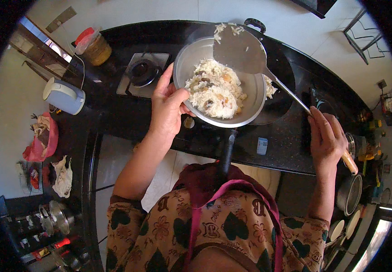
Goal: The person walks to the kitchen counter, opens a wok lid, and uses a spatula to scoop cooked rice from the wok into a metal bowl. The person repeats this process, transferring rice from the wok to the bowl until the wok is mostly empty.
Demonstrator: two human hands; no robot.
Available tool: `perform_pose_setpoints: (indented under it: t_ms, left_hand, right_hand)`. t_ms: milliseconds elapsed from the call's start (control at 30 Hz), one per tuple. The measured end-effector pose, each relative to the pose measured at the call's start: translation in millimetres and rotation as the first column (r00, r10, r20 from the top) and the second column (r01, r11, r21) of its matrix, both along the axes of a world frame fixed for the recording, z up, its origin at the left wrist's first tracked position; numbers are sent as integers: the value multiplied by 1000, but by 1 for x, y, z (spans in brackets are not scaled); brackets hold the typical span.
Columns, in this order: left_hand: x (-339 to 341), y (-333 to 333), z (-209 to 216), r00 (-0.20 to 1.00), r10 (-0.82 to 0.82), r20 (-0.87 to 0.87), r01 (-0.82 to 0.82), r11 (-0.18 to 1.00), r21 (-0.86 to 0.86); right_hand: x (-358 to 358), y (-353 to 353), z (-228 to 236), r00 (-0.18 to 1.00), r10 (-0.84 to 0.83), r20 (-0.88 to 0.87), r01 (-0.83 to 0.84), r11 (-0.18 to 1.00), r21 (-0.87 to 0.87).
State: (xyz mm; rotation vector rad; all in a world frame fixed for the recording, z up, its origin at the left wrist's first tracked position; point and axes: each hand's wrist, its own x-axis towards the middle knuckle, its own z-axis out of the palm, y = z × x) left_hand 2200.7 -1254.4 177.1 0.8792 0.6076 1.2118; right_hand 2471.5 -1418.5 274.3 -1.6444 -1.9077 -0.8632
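Note:
My left hand (pixel 168 102) grips the rim of a round metal bowl (pixel 255 97), thumb over the edge and fingers along the outside. A mound of cooked rice (pixel 216 88) with darker and orange bits lies in the bowl. In my right hand (pixel 327 136) is a wok spatula (pixel 239 50), held by its long handle with a wooden end. Its broad metal blade is over the bowl's far side, with grains of rice stuck at the tip. Beneath the bowl is a dark wok (pixel 280 99), mostly hidden, with some rice showing at the bowl's right side.
A bare gas burner (pixel 142 73) sits left of the bowl on the black counter (pixel 196 140). Further left stand a blue-grey kettle (pixel 64 96), a red-lidded jar (pixel 97 49) and a pink bag (pixel 44 138). The wok's handle (pixel 227 152) points toward me. Pots and dishes line the right side.

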Motion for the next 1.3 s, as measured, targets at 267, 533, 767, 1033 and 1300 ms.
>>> perform_pose_setpoints:
  t_ms: [267, 533, 767, 1033, 1300]
  left_hand:
    - [-3, -8, 11, 1000, -27, 13, 28, 999, -45]
    - [-12, -8, 9, 990, -132, -54, 127, 988, -90]
    - [-12, -2, 9, 982, -181, -63, 175, 981, -89]
    - [-4, -5, 12, 979, -199, -48, 193, 974, -117]
    - [-8, -4, 9, 987, -153, -45, 145, 980, -134]
  right_hand:
    - [-3, 20, -18, 998, 5, -66, -14, 990, -138]
    - [4, 21, -33, 933, -42, -358, -81, 943, -323]
    - [15, 12, -35, 834, -101, -542, -169, 888, -427]
    - [13, 6, -45, 746, -93, -660, -312, 826, -469]
    - [20, 0, -41, 626, -286, -726, -295, 774, -560]
